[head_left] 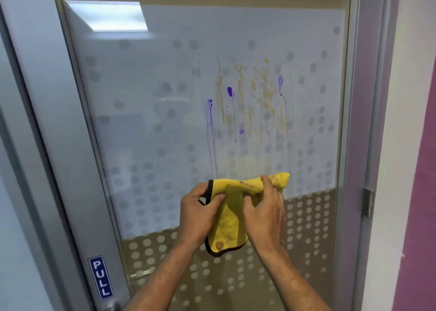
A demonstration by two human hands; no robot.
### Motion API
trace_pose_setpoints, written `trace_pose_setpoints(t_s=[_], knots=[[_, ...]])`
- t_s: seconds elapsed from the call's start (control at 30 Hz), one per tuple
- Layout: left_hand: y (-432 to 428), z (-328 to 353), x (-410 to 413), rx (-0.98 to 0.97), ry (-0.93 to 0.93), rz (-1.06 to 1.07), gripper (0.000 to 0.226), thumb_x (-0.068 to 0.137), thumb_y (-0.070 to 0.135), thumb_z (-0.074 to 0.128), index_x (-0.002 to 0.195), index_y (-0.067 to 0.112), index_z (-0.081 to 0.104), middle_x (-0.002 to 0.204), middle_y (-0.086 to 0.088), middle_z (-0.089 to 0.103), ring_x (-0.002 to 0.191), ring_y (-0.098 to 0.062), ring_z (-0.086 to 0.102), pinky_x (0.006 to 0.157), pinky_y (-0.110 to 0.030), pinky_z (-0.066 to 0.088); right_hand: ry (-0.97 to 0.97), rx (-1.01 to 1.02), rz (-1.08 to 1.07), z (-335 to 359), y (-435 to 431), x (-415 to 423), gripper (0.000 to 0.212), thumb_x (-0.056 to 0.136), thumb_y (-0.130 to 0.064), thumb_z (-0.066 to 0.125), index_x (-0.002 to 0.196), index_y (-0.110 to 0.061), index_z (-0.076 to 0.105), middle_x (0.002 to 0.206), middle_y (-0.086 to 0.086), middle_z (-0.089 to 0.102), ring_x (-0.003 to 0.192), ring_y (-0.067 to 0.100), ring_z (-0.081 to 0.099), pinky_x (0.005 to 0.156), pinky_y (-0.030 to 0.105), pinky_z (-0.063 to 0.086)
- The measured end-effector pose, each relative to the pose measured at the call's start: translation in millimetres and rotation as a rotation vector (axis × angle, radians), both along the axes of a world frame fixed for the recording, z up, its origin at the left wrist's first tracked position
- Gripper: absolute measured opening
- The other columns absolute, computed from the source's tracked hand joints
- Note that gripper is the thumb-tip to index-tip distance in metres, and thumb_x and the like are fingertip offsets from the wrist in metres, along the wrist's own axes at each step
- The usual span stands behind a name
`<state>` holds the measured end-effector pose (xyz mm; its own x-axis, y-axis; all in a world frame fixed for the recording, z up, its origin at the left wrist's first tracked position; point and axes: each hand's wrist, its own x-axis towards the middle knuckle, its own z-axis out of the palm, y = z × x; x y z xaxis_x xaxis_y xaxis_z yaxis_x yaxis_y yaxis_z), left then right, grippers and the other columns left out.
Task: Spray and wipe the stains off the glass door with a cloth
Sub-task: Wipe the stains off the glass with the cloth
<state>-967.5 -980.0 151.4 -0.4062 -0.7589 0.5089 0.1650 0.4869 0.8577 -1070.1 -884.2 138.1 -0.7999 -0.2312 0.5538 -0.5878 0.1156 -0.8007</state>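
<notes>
A frosted glass door (165,122) with a dot pattern fills the head view. Purple and orange-yellow stains (245,98) streak down its middle right, with wet runs below them. Just under the streaks, both hands grip a yellow cloth (232,218) with a black edge. My left hand (198,214) pinches its left side near the black trim. My right hand (264,211) grips the bunched right end, which shows brownish marks. No spray bottle is in view.
A grey metal door frame (59,145) with a blue "PULL" label (101,277) stands at the left. A hinge (367,202) sits on the right frame, beside a white and pink wall (420,169).
</notes>
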Motion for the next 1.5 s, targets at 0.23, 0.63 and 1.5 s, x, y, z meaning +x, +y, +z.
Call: trace_pose_setpoints(t_s=[0.23, 0.63, 1.5], knots=[[-34, 10, -16, 0.064, 0.078, 0.023, 0.012, 0.093, 0.013, 0.078, 0.101, 0.02, 0.082, 0.094, 0.008, 0.083, 0.09, -0.009, 0.078, 0.081, -0.032, 0.065, 0.025, -0.194, -0.018, -1, -59, -9, 0.081, 0.096, -0.027, 0.071, 0.161, -0.025, 0.024, 0.153, 0.006, 0.05, 0.14, 0.024, 0.049, 0.101, 0.044, 0.053], [-34, 7, -31, 0.061, 0.239, 0.06, 0.012, 0.089, 0.008, 0.081, 0.094, 0.018, 0.083, 0.088, 0.005, 0.083, 0.079, -0.003, 0.077, 0.067, -0.017, 0.059, -0.074, -0.176, 0.061, -29, -80, -3, 0.064, 0.105, -0.038, 0.053, 0.162, -0.019, 0.03, 0.172, -0.005, 0.015, 0.162, 0.014, 0.009, 0.132, 0.047, 0.012], [-25, 21, -27, 0.039, 0.199, 0.119, 0.024, 0.075, 0.033, 0.087, 0.098, 0.026, 0.082, 0.095, 0.002, 0.081, 0.09, -0.021, 0.077, 0.078, -0.035, 0.066, -0.312, -0.655, 0.361, 27, -27, -105, 0.008, 0.101, -0.019, 0.068, 0.094, -0.02, 0.073, 0.084, -0.001, 0.072, 0.078, 0.012, 0.065, 0.073, 0.036, 0.058]])
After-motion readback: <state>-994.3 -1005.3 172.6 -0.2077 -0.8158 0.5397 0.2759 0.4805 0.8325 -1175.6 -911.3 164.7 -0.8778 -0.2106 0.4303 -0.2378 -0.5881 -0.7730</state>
